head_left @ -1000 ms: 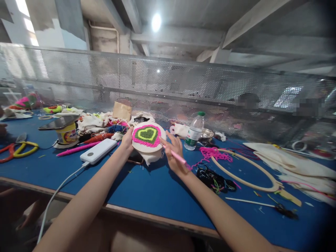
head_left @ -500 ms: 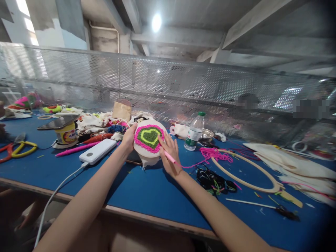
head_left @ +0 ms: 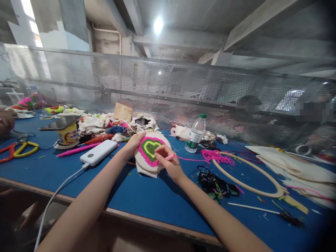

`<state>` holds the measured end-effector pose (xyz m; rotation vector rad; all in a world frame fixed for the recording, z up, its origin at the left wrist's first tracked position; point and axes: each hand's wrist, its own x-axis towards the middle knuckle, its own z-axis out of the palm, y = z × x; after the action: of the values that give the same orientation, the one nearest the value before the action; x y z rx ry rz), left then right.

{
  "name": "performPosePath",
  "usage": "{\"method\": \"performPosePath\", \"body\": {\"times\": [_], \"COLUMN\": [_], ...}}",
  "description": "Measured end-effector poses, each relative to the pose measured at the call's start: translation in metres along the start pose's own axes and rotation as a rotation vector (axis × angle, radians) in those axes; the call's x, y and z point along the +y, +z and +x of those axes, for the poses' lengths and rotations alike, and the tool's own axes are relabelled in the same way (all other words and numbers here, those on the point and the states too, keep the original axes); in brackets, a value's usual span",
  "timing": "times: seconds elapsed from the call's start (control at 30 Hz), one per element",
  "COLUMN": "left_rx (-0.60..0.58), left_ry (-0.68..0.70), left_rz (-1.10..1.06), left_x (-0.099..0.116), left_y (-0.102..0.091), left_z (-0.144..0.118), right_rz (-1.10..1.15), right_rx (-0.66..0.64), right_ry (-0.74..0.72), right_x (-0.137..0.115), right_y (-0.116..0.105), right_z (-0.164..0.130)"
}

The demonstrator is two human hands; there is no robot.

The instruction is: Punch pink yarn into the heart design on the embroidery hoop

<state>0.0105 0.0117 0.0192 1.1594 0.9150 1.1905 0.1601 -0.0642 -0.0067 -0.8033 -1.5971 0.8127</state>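
My left hand [head_left: 133, 145] grips the left edge of a round punch-needle embroidery [head_left: 149, 161], thumb along its upper rim. It shows a green heart, a light-green outline and a looped pink border on cream cloth, tilted toward me above the table. Fingers of my right hand [head_left: 172, 169] are closed around a pink punch needle [head_left: 170, 157] at the right part of the heart; its tip is hidden by the fingers. From the tool's rear end a strand of pink yarn [head_left: 190, 159] runs right to a loose pink heap [head_left: 216, 157].
Right of my hands are a water bottle [head_left: 195, 134], a wooden hoop [head_left: 249, 183], black yarn [head_left: 216, 183] and a white stick [head_left: 254, 208]. Leftward lie a power bank [head_left: 99, 153], a magenta pen-like tool [head_left: 77, 149], a phone on a tub [head_left: 67, 135] and scissors [head_left: 25, 149]. Another person's hand [head_left: 5, 122] shows far left.
The embroidery has turned and tilted in my left hand. My right hand's fingers, spread over its right side before, have curled around the punch needle. The yarn strand now hangs straighter.
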Motion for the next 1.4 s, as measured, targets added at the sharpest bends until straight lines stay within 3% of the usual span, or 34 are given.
{"method": "performPosePath", "body": {"times": [0.07,0.13,0.27,0.37,0.67,1.07,1.4], "left_rx": [-0.066,-0.086,0.013,0.047,0.051,0.063,0.055], "left_ry": [-0.047,-0.008,0.284,0.401,0.421,0.418,0.391], "left_rz": [0.096,0.232,0.580,0.731,0.789,0.814,0.771], "left_x": [-0.005,-0.010,-0.019,-0.020,-0.014,-0.012,-0.011], "left_y": [0.000,-0.002,-0.004,-0.003,0.002,0.004,0.006], "left_z": [0.001,0.005,0.012,0.013,0.005,0.000,-0.002], "right_rz": [0.187,0.357,0.649,0.755,0.619,0.508,0.570], "right_rx": [-0.060,-0.075,-0.034,0.011,0.189,0.130,0.193], "right_ry": [0.115,0.194,0.265,0.301,0.272,0.232,0.213], "right_x": [0.001,0.002,0.003,0.000,-0.007,-0.010,-0.010], "right_y": [0.003,0.003,-0.002,-0.005,-0.005,-0.005,-0.004], "right_z": [-0.001,0.000,0.004,0.006,0.010,0.006,0.006]}}
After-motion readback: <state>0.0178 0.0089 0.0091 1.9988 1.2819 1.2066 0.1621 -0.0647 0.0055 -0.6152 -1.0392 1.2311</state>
